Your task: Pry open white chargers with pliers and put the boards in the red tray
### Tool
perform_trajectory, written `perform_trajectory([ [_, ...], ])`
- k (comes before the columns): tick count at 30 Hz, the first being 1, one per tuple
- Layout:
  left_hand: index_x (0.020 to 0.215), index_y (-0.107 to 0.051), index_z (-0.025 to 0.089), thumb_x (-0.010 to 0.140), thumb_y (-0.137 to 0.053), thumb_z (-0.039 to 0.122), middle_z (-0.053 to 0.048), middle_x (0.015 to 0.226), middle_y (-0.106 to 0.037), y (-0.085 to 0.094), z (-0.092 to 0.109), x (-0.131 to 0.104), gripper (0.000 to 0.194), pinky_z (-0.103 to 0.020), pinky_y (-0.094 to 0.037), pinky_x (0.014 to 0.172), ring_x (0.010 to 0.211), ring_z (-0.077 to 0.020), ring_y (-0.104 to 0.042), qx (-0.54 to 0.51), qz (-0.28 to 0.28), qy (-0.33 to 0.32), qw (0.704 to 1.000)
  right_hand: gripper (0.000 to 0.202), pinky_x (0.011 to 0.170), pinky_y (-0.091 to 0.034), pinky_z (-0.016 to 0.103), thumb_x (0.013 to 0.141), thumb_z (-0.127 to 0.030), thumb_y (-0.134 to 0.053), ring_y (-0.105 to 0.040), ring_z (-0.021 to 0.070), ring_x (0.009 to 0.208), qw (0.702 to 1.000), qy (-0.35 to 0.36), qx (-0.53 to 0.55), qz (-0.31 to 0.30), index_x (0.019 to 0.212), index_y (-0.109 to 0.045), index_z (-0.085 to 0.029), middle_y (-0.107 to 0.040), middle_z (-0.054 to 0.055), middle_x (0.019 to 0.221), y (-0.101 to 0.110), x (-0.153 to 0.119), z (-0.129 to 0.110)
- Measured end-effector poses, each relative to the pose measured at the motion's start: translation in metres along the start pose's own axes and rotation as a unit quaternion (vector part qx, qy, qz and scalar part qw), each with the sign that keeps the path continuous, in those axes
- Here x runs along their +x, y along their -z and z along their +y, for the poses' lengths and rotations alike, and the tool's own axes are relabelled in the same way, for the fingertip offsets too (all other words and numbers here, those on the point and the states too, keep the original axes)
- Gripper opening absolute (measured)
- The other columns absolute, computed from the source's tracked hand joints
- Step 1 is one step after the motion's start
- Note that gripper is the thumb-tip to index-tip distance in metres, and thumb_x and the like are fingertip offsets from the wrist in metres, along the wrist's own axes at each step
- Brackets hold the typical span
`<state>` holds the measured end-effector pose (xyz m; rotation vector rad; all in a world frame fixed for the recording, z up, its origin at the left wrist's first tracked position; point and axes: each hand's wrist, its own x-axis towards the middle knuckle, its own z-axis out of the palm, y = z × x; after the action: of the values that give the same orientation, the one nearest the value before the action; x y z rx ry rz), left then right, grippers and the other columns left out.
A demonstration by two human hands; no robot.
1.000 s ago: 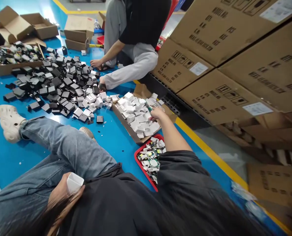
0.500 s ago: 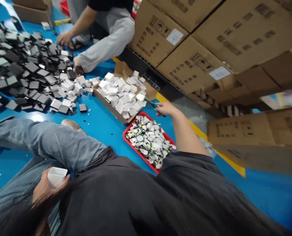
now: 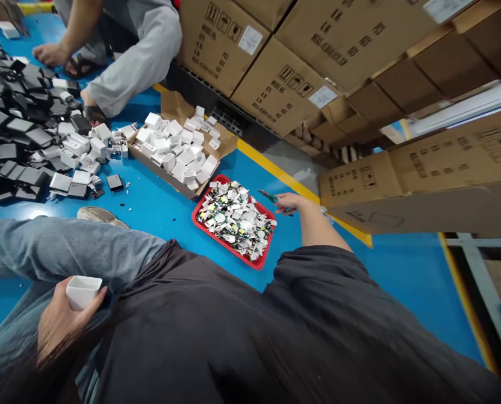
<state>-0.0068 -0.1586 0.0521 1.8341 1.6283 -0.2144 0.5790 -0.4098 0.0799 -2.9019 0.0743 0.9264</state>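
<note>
My left hand [image 3: 59,321] is wrapped round a white plastic casing [image 3: 82,292], hollow with its open end up, near my lap. Out to the right, my right hand [image 3: 289,203] grips a pair of pliers [image 3: 268,196] with green handles, the jaws pointing left and nothing visible in them. Just left of the pliers lies a red tray [image 3: 229,248] heaped with small circuit boards and white plastic bits [image 3: 237,216]. Beyond it, a shallow cardboard box [image 3: 162,178] holds a pile of white casings [image 3: 177,146].
Many black and grey casings [image 3: 10,134] are heaped on the blue floor at the left, with white ones beside them. Another person [image 3: 136,56] sits behind this heap, a hand [image 3: 50,54] near it. Stacked cartons [image 3: 284,95] line the back right; another carton [image 3: 360,193] stands at the right.
My right hand with the pliers has drawn back from over the cardboard box to the right of the red tray. The view has turned right. My left hand keeps the casing.
</note>
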Motion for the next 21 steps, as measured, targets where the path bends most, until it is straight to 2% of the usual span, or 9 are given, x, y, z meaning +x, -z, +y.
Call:
perform_trajectory([
  [2, 0.117, -0.044, 0.025, 0.065, -0.06, 0.07, -0.009, 0.099, -0.064, -0.002, -0.002, 0.001, 0.071, -0.045, -0.052, 0.08, 0.097, -0.0372, -0.064, 0.017, -0.006, 0.021, 1.0, 0.046, 0.058, -0.053, 0.03, 0.075, -0.008, -0.059, -0.061, 0.0168, 0.061, 0.999, 0.004, 0.035, 0.021, 0.121, -0.061, -0.011, -0.067, 0.013, 0.086, 0.0, -0.002, 0.004],
  [4, 0.119, -0.043, 0.024, 0.065, -0.058, 0.071, -0.009, 0.1, -0.065, -0.003, -0.001, 0.002, 0.073, -0.043, -0.052, 0.081, 0.097, -0.0351, -0.065, 0.016, -0.021, 0.029, 0.999, 0.04, 0.062, -0.053, 0.029, 0.076, -0.011, -0.059, -0.06, 0.0149, 0.065, 0.995, 0.034, 0.083, 0.047, 0.115, -0.062, -0.014, -0.065, 0.012, 0.093, -0.008, -0.002, -0.003],
  [8, 0.122, -0.041, 0.022, 0.066, -0.059, 0.07, -0.009, 0.101, -0.064, -0.003, 0.009, -0.001, 0.076, -0.04, -0.052, 0.083, 0.097, -0.0322, -0.065, 0.011, -0.026, 0.016, 0.999, 0.039, 0.068, -0.051, 0.022, 0.08, -0.012, -0.053, -0.061, 0.0111, 0.076, 0.97, 0.128, 0.199, 0.051, 0.118, -0.058, -0.022, -0.065, 0.006, 0.103, -0.035, 0.004, -0.049],
  [11, 0.121, -0.041, 0.023, 0.068, -0.057, 0.07, -0.008, 0.1, -0.064, -0.001, 0.018, -0.007, 0.073, -0.039, -0.051, 0.083, 0.097, -0.0317, -0.065, 0.009, -0.034, -0.001, 0.999, 0.04, 0.068, -0.053, 0.023, 0.081, -0.01, -0.052, -0.062, 0.0107, 0.07, 0.949, 0.163, 0.267, 0.03, 0.119, -0.055, -0.022, -0.067, 0.005, 0.093, -0.052, 0.011, -0.089],
  [14, 0.12, -0.041, 0.024, 0.07, -0.056, 0.07, -0.007, 0.1, -0.064, -0.002, 0.02, -0.012, 0.069, -0.038, -0.051, 0.083, 0.098, -0.0307, -0.065, 0.003, -0.047, -0.005, 0.999, 0.037, 0.064, -0.054, 0.027, 0.079, -0.008, -0.052, -0.059, 0.0113, 0.059, 0.936, 0.159, 0.312, 0.026, 0.114, -0.055, -0.018, -0.066, 0.004, 0.079, -0.06, 0.021, -0.116],
  [18, 0.119, -0.042, 0.023, 0.067, -0.058, 0.071, -0.007, 0.098, -0.064, -0.011, 0.008, -0.012, 0.072, -0.039, -0.051, 0.082, 0.094, -0.0311, -0.066, 0.004, -0.047, 0.033, 0.998, 0.035, 0.058, -0.054, 0.027, 0.075, -0.007, -0.052, -0.055, 0.011, 0.053, 0.92, 0.144, 0.365, 0.024, 0.108, -0.056, -0.017, -0.062, 0.002, 0.071, -0.069, 0.036, -0.132],
  [21, 0.118, -0.044, 0.025, 0.062, -0.061, 0.071, -0.005, 0.094, -0.065, -0.017, -0.002, -0.009, 0.075, -0.04, -0.052, 0.081, 0.09, -0.0304, -0.066, -0.032, -0.003, 0.068, 0.997, 0.034, 0.061, -0.054, 0.025, 0.074, -0.009, -0.052, -0.058, 0.0105, 0.058, 0.895, 0.172, 0.411, 0.005, 0.106, -0.056, -0.02, -0.064, 0.001, 0.076, -0.077, 0.04, -0.14],
])
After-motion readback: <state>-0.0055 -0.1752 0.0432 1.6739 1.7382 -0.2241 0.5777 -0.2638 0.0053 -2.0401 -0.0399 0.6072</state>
